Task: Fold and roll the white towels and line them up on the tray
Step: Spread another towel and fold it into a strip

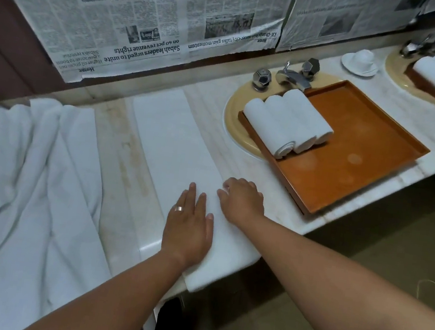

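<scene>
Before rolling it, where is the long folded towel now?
In the head view, the folded towel lies flat on the counter between the towel pile on the left and the tray on the right.

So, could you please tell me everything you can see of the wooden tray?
The tray is a shallow, orange-brown rectangle, wood by its look, with a low rim. It lies flat across a cream sink basin, turned at an angle. Three rolled white towels lie side by side at its left end; the rest is bare.

Place: it was a bathroom | Signs: marble counter, cream basin set in it, chrome tap at its back edge.
</scene>
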